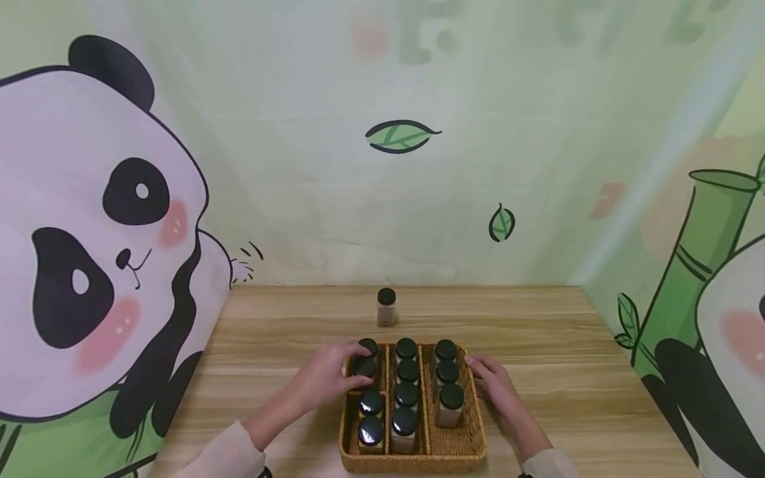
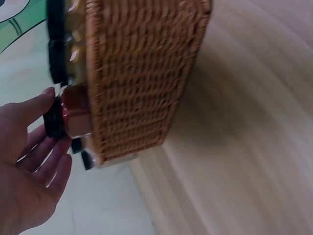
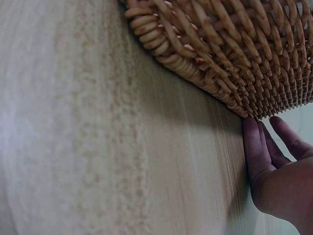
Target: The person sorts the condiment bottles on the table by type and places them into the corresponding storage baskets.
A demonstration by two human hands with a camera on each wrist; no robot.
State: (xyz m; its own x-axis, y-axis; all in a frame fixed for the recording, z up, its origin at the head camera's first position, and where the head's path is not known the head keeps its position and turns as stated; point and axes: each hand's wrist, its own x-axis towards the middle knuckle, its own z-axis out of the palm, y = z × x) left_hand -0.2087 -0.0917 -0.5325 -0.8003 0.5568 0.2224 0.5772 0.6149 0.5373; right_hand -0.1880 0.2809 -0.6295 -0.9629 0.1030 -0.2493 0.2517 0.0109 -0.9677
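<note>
A wicker basket (image 1: 412, 463) divided into compartments stands on the table and holds several spice jars with black lids. At its back left compartment, my left hand (image 1: 327, 372) pinches the lid of a spice jar (image 1: 362, 367) between thumb and fingers. The left wrist view shows this spice jar (image 2: 77, 111) with reddish contents, upper part above the basket's rim. Another black-lidded jar (image 1: 368, 346) stands just behind it. My right hand (image 1: 495, 384) is at the basket's right side; in the right wrist view, its extended fingers (image 3: 254, 142) touch the wicker wall (image 3: 234, 54) low down.
Behind the basket, a single black-lidded jar (image 1: 386, 309) stands upright on the wooden table (image 1: 287, 312). Two jars occupy the front left compartment, several fill the middle one, and three line the right one. A printed panda backdrop (image 1: 299, 166) rises at the table's back edge.
</note>
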